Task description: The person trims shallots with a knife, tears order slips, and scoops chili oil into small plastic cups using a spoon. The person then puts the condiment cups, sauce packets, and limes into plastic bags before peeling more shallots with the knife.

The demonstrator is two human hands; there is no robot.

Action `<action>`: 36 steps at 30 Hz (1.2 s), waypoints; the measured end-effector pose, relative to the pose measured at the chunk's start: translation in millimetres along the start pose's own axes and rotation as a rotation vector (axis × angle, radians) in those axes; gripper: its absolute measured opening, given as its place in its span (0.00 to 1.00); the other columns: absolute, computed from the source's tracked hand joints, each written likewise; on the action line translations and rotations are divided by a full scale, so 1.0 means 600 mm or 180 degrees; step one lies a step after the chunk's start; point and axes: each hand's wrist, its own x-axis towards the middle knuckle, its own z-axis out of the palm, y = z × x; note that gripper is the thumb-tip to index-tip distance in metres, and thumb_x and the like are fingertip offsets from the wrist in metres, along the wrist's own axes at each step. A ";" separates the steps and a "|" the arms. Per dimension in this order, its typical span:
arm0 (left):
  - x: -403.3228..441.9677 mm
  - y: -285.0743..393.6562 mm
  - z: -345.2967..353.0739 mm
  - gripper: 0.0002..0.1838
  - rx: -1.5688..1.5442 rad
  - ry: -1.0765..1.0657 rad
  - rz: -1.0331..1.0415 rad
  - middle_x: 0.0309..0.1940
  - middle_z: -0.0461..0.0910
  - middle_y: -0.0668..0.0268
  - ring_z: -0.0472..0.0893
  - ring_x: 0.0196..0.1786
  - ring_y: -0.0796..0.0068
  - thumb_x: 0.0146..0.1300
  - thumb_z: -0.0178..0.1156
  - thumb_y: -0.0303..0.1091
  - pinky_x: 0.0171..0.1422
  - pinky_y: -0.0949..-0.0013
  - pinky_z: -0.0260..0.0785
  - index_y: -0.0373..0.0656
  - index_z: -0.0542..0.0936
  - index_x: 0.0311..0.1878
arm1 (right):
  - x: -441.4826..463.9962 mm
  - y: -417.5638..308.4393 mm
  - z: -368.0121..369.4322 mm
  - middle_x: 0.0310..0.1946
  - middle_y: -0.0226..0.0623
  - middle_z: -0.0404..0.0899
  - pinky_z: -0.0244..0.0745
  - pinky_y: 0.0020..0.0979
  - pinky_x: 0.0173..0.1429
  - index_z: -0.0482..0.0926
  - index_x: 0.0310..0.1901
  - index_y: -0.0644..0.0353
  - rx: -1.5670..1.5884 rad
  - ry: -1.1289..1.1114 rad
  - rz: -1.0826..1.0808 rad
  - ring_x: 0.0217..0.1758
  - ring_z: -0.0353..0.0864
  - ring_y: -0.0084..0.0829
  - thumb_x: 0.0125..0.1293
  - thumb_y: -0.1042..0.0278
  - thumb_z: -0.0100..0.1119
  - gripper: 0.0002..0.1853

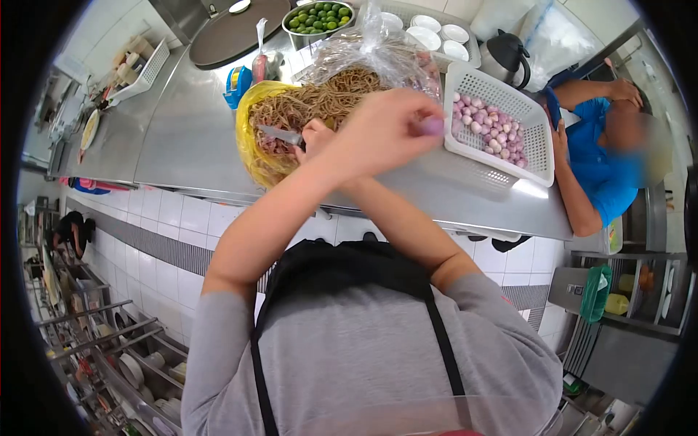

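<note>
My forearms cross over the counter. My left hand reaches to the right, its fingers closed round a purple shallot beside the white basket. Inside that basket lie many peeled shallots. My right hand, partly behind my left arm, grips a small knife whose blade points left. The knife is over an open yellow plastic bag filled with reddish scraps and brown, stringy dried stalks.
Behind the bag stand a bowl of limes, a blue tape dispenser and a clear plastic bag. White bowls and a black-handled jug are at the back right. A person in blue sits at the counter's right end.
</note>
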 end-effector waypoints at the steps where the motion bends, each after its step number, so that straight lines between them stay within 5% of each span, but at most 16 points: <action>1: 0.037 -0.002 0.030 0.18 0.0174 -0.0042 0.0063 0.36 0.77 0.56 0.80 0.34 0.68 0.48 0.61 0.33 0.37 0.70 0.73 0.38 0.76 0.44 | -0.004 -0.008 -0.002 0.41 0.47 0.75 0.71 0.35 0.43 0.70 0.47 0.63 -0.0187 -0.0139 0.0109 0.40 0.76 0.41 0.52 0.64 0.59 0.21; 4: 0.096 -0.024 0.082 0.16 0.0346 0.0675 0.0198 0.35 0.78 0.57 0.80 0.31 0.64 0.50 0.59 0.34 0.37 0.67 0.73 0.38 0.78 0.42 | -0.013 0.017 0.007 0.41 0.47 0.76 0.72 0.37 0.43 0.64 0.56 0.62 -0.0257 -0.0190 0.0235 0.39 0.77 0.44 0.53 0.62 0.59 0.29; 6: 0.092 -0.015 0.036 0.13 0.0747 0.0909 0.0277 0.33 0.79 0.58 0.80 0.30 0.64 0.51 0.58 0.32 0.36 0.68 0.73 0.37 0.78 0.40 | -0.038 0.056 0.007 0.34 0.47 0.78 0.73 0.38 0.39 0.71 0.49 0.62 0.0132 0.0827 -0.1024 0.34 0.78 0.44 0.52 0.59 0.59 0.24; 7: 0.084 -0.005 0.001 0.12 0.0984 0.1119 0.0283 0.31 0.79 0.58 0.80 0.29 0.66 0.52 0.58 0.31 0.35 0.69 0.72 0.37 0.79 0.39 | -0.041 0.034 -0.033 0.25 0.41 0.79 0.72 0.35 0.36 0.77 0.39 0.62 0.0180 -0.0036 -0.0022 0.28 0.77 0.41 0.53 0.59 0.59 0.17; 10: 0.049 -0.018 -0.114 0.09 0.0969 0.1637 0.0130 0.26 0.80 0.60 0.79 0.26 0.74 0.53 0.55 0.28 0.32 0.74 0.71 0.39 0.80 0.37 | -0.085 0.042 -0.092 0.20 0.46 0.77 0.71 0.38 0.32 0.77 0.32 0.64 0.0903 -0.0212 0.0405 0.24 0.77 0.44 0.52 0.59 0.56 0.14; 15: 0.035 -0.100 -0.090 0.10 0.1100 0.0376 -0.1502 0.24 0.81 0.62 0.78 0.25 0.76 0.47 0.56 0.29 0.33 0.74 0.71 0.41 0.82 0.33 | -0.162 0.066 -0.147 0.17 0.36 0.74 0.67 0.28 0.25 0.76 0.31 0.65 0.1747 -0.0215 0.1094 0.18 0.72 0.26 0.55 0.64 0.57 0.11; 17: 0.044 -0.172 -0.024 0.11 0.1417 -0.0042 -0.0661 0.25 0.81 0.59 0.80 0.27 0.70 0.48 0.58 0.30 0.36 0.70 0.71 0.39 0.81 0.36 | -0.180 0.067 -0.164 0.16 0.32 0.73 0.64 0.25 0.23 0.76 0.30 0.65 0.2053 -0.0211 0.1256 0.18 0.70 0.20 0.56 0.66 0.58 0.09; 20: 0.065 -0.159 0.049 0.13 0.2076 -0.0066 -0.0563 0.25 0.79 0.54 0.78 0.33 0.50 0.47 0.61 0.36 0.42 0.57 0.70 0.42 0.81 0.36 | -0.195 0.067 -0.181 0.15 0.27 0.71 0.62 0.23 0.21 0.76 0.30 0.65 0.2217 -0.0029 0.1238 0.18 0.68 0.16 0.58 0.68 0.57 0.08; 26: 0.078 -0.178 0.058 0.10 0.2307 0.0009 -0.0503 0.27 0.78 0.53 0.78 0.36 0.54 0.45 0.60 0.35 0.44 0.59 0.70 0.42 0.81 0.32 | -0.195 0.069 -0.183 0.15 0.25 0.69 0.62 0.22 0.22 0.76 0.32 0.64 0.2406 0.0064 0.1320 0.18 0.67 0.16 0.59 0.69 0.56 0.07; 28: 0.074 -0.160 0.015 0.11 0.1788 -0.0413 -0.1027 0.25 0.78 0.56 0.78 0.32 0.58 0.43 0.60 0.32 0.41 0.63 0.71 0.40 0.80 0.32 | -0.191 0.064 -0.178 0.16 0.24 0.69 0.62 0.21 0.22 0.75 0.30 0.64 0.2383 0.0169 0.1366 0.18 0.66 0.15 0.59 0.69 0.57 0.06; 30: 0.042 -0.160 -0.031 0.11 0.0729 0.0124 -0.1151 0.23 0.78 0.64 0.77 0.28 0.76 0.41 0.63 0.28 0.35 0.73 0.70 0.38 0.80 0.32 | -0.180 0.065 -0.162 0.17 0.25 0.69 0.59 0.19 0.19 0.75 0.35 0.62 0.2347 0.0169 0.1185 0.16 0.63 0.14 0.60 0.67 0.55 0.07; 32: 0.004 -0.151 -0.086 0.13 0.0217 0.0181 -0.1437 0.28 0.79 0.67 0.77 0.31 0.80 0.47 0.63 0.29 0.36 0.77 0.70 0.37 0.79 0.38 | -0.160 0.049 -0.145 0.18 0.25 0.68 0.56 0.17 0.16 0.75 0.40 0.61 0.2356 0.0061 0.0967 0.14 0.61 0.13 0.62 0.65 0.54 0.09; 33: -0.018 -0.150 -0.101 0.13 0.0250 0.0258 -0.1535 0.28 0.79 0.67 0.77 0.31 0.80 0.47 0.63 0.29 0.36 0.77 0.70 0.37 0.79 0.38 | -0.147 0.025 -0.144 0.18 0.26 0.67 0.56 0.17 0.16 0.71 0.48 0.60 0.2741 0.0018 0.1059 0.13 0.60 0.14 0.64 0.64 0.50 0.13; 35: -0.061 -0.143 -0.131 0.15 -0.1355 0.0763 -0.1839 0.34 0.77 0.69 0.77 0.34 0.83 0.54 0.61 0.26 0.38 0.81 0.70 0.36 0.75 0.46 | -0.117 0.011 -0.117 0.20 0.30 0.66 0.57 0.18 0.16 0.55 0.64 0.56 0.3641 -0.0329 0.0957 0.11 0.60 0.17 0.69 0.59 0.39 0.24; 36: -0.081 -0.143 -0.142 0.15 -0.1308 0.0862 -0.1876 0.34 0.77 0.69 0.77 0.34 0.83 0.54 0.61 0.26 0.38 0.81 0.70 0.36 0.75 0.46 | -0.102 -0.002 -0.102 0.20 0.30 0.66 0.57 0.18 0.16 0.55 0.64 0.56 0.3678 -0.0438 0.0927 0.11 0.60 0.17 0.69 0.59 0.39 0.24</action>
